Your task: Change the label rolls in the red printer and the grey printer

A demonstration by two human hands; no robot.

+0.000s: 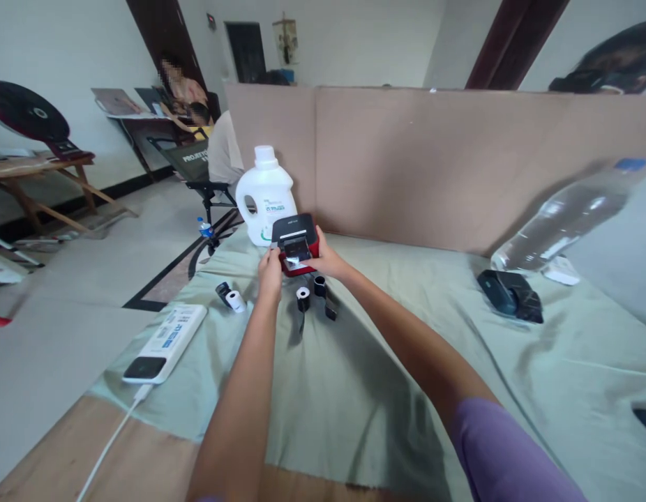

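A small red and black device that looks like a label printer (296, 230) is held between my two hands, near the far edge of the cloth. My left hand (271, 270) closes on its left side, and my right hand (327, 259) grips the right side with the thumb toward the front. Something pale shows at its front, too small to make out. Just in front stand a black roll (303, 298) with a strip hanging off it and another partly unwound black roll (319, 286). Further left lies a white roll (235, 301) beside a small dark piece.
Behind the device stands a white detergent jug (268, 199) against a cardboard panel (386, 167). A white power bank (166, 345) with a cable lies left. On the right are a plastic bottle (558, 219) and a black object (510, 296). Other people sit beyond the panel.
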